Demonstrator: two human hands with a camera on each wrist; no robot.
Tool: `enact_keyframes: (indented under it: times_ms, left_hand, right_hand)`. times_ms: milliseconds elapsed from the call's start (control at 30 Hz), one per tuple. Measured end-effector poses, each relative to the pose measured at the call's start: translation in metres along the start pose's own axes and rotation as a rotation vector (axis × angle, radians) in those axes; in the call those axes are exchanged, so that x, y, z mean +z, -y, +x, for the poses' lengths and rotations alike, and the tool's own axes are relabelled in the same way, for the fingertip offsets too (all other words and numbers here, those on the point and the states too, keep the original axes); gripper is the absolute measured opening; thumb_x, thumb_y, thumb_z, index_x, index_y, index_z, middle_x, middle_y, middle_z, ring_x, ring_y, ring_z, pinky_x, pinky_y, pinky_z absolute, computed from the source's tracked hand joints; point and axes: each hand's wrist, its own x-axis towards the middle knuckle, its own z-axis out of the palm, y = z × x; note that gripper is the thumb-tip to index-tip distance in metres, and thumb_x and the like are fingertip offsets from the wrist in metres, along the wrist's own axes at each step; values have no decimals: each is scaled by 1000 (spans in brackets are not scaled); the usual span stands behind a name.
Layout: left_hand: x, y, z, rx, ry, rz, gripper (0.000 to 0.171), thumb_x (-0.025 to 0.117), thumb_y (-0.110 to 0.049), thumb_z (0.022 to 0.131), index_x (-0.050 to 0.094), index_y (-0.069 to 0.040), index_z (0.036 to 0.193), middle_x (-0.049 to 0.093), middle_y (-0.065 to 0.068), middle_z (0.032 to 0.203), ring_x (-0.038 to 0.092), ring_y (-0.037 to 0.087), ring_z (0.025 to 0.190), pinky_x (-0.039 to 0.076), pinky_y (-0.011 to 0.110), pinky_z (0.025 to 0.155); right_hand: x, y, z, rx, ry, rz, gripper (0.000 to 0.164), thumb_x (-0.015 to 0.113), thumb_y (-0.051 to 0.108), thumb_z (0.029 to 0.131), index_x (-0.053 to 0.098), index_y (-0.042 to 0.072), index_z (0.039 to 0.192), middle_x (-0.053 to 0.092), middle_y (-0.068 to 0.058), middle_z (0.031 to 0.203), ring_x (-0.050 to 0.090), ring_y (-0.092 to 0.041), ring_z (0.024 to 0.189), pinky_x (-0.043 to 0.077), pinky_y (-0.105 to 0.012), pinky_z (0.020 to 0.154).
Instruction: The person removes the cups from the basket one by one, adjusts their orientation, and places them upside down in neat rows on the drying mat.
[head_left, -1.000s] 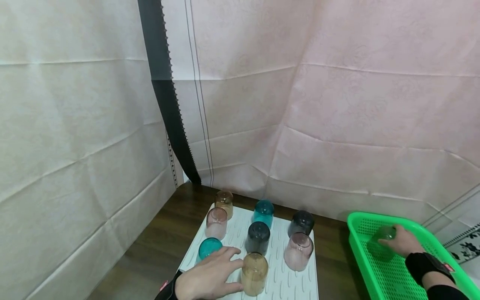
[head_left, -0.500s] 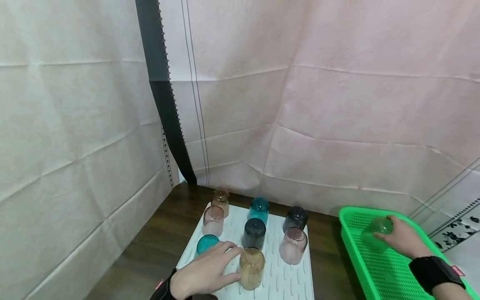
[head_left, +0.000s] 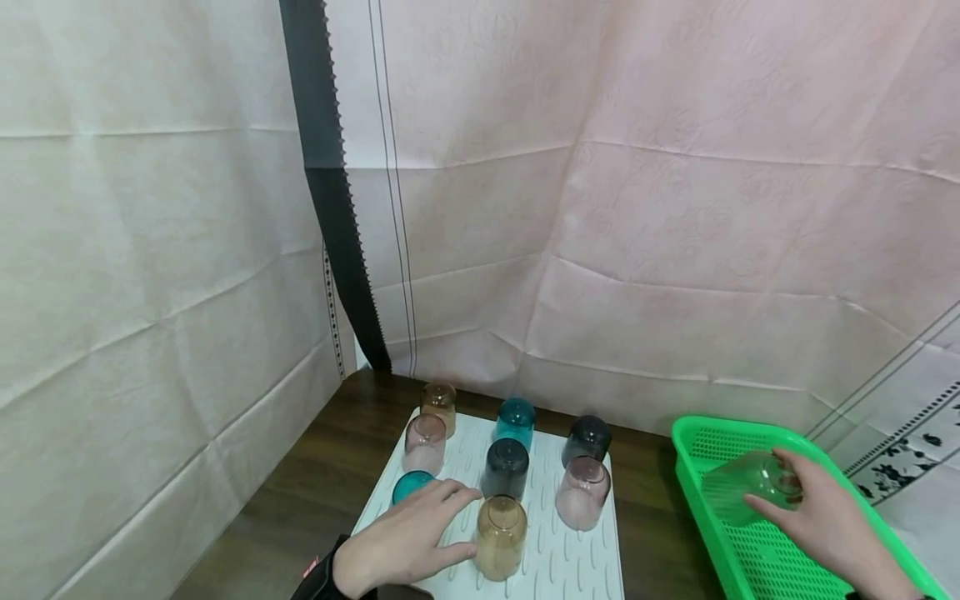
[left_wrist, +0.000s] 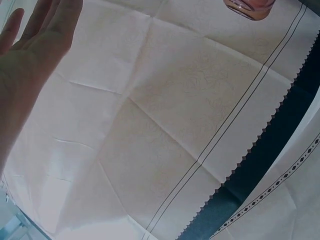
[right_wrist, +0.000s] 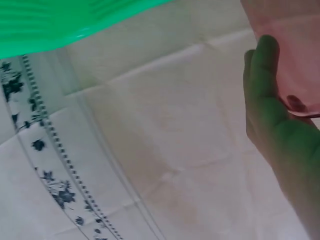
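Observation:
My right hand (head_left: 832, 517) grips a see-through glass (head_left: 742, 487) by one end, tilted over the green basket (head_left: 697, 508). Against the cloth in the right wrist view, the same glass (right_wrist: 302, 60) looks pinkish. On the white ridged board (head_left: 558, 567), my left hand (head_left: 408, 533) is spread with loose fingers beside an amber glass (head_left: 501, 542); whether it touches the glass I cannot tell. A teal glass (head_left: 411, 485) is partly hidden behind this hand. In the left wrist view, the fingers of the left hand (left_wrist: 35, 55) look extended.
Other upturned glasses share the board: a brown one (head_left: 438, 407), two pink ones (head_left: 425, 443), another teal one (head_left: 514, 423) and two dark grey ones (head_left: 506, 468). Wooden tabletop (head_left: 277, 508) surrounds the board. Pale cloth (head_left: 675, 250) hangs behind and to the left.
My right hand has raised the glass from low in the basket and tilted it into clearer view. My left hand stays near the amber glass, nearly still. The head view has shifted slightly.

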Motion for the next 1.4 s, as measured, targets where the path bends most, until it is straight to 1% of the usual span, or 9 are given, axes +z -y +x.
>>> enact_keyframes:
  times_ms: [167,300,433,600,833,1000,1100,1267,1400]
  left_hand:
    - [0,-1,1,30,-12,-20,64,54,-58,88,48,-15,136,51,-1,126,48,13,115,44,35,92]
    - [1,-4,3,53,-32,-10,67,56,-59,87,47,-15,137,51,-1,127,48,14,116,43,36,93]
    - [2,-9,5,46,-45,7,70,60,-59,84,47,-14,136,52,0,127,49,15,117,43,38,93]
    - [1,-16,8,51,-69,27,75,60,-63,82,46,-14,137,52,1,128,49,16,117,44,36,92]
    - [1,-32,24,62,-35,19,83,59,-66,79,42,-13,140,48,2,134,47,14,119,44,31,93]
    - [3,-42,38,150,-40,58,84,63,-63,79,41,-10,139,47,2,134,47,12,117,43,27,92]
    - [3,-47,45,190,-41,82,84,64,-63,79,41,-9,138,46,3,134,47,13,116,43,25,92]
    - [6,-49,56,200,-26,113,83,67,-62,77,43,-9,136,49,2,129,48,11,110,45,22,87]
    - [10,-48,60,193,-9,123,79,71,-59,75,47,-10,131,52,-2,120,49,8,102,45,19,81]
  right_hand:
    - [6,41,-21,43,36,53,92,72,48,79,33,-15,135,52,-32,113,56,-43,94,50,-49,69]
    - [24,69,-34,45,25,163,88,76,43,77,36,-8,136,52,-26,118,57,-39,97,52,-44,69]
    - [46,95,-42,90,29,284,85,80,39,74,39,-4,136,54,-21,119,57,-35,100,53,-43,73]
    - [67,120,-45,103,33,408,81,83,33,72,43,2,135,58,-15,113,59,-20,93,53,-30,70]
    - [88,149,-43,114,91,546,76,83,29,71,45,5,133,56,-12,121,58,-18,93,51,-25,72]
    - [97,166,-46,89,88,666,72,83,23,71,46,8,132,59,-8,117,59,-13,91,51,-25,72]
    - [99,172,-49,55,89,753,69,80,17,74,44,8,132,60,-11,116,60,-12,92,51,-26,73]
    - [105,179,-50,79,128,910,66,75,12,77,40,10,133,56,-16,123,58,-14,98,50,-27,76]
    - [110,181,-49,117,111,981,65,74,10,78,39,10,133,52,-17,127,55,-18,104,49,-27,79]
